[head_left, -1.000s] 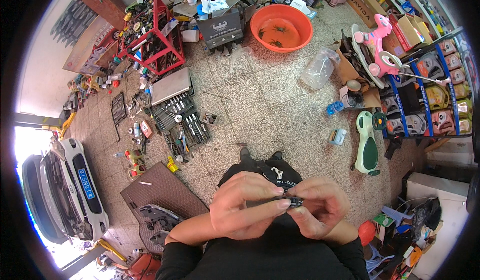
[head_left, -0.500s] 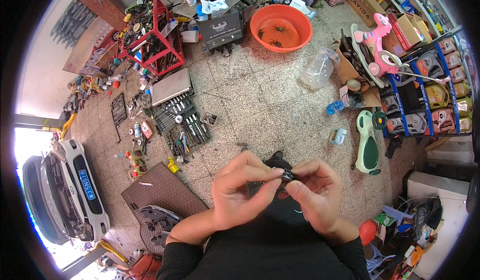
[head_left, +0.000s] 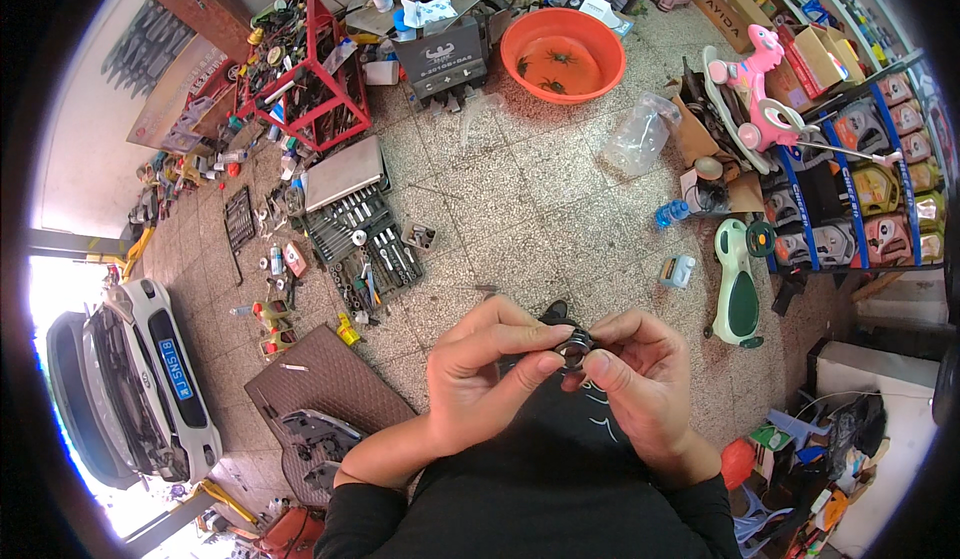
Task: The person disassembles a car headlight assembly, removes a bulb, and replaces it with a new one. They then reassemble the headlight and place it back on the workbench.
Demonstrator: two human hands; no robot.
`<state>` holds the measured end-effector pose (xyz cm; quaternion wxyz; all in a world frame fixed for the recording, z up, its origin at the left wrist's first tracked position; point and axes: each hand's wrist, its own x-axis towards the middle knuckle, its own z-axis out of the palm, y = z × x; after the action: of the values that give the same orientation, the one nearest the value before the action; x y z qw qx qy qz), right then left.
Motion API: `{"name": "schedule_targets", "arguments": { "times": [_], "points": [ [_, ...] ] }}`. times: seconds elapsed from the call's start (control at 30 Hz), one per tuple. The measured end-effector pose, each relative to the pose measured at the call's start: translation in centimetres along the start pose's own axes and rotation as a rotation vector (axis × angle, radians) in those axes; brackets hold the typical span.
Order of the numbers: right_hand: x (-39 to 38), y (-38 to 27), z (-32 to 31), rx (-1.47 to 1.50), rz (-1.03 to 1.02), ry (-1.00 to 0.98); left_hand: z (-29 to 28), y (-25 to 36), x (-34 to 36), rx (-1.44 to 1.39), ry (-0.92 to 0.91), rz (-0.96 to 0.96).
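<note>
While the left hand [head_left: 478, 379] faces the right hand [head_left: 648, 384], their fingers [head_left: 530, 339] pinch a small dark part [head_left: 574, 349].

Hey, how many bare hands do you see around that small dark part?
2: the left hand at the left side of the small dark part, the right hand at its right.

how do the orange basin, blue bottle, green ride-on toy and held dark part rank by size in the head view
Orange basin
Green ride-on toy
Blue bottle and dark part: too alike to rank; the part is nearer the camera
</note>
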<state>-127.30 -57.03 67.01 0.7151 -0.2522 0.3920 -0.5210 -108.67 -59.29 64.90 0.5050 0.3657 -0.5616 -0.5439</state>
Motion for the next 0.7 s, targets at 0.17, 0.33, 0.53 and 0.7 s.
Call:
{"name": "schedule_targets", "arguments": {
  "times": [0.17, 0.33, 0.53, 0.7],
  "points": [
    [0.0, 0.2, -0.3, -0.023, -0.026, -0.007, -0.4, -0.7, 0.0, 0.061, -0.059, 0.09],
    [0.3, 0.8, -1.1, -0.064, 0.014, 0.064, -0.2, -1.3, 0.1, 0.214, -0.032, 0.107],
    [2.0, 2.0, -1.5, -0.018, 0.081, 0.08, -0.8, -1.5, 0.7, 0.288, -0.024, 0.058],
    [3.9, 3.6, -0.7, 0.096, 0.191, 0.066, -2.9, -2.2, 0.9, 0.309, 0.025, 0.057]
  ]
}}
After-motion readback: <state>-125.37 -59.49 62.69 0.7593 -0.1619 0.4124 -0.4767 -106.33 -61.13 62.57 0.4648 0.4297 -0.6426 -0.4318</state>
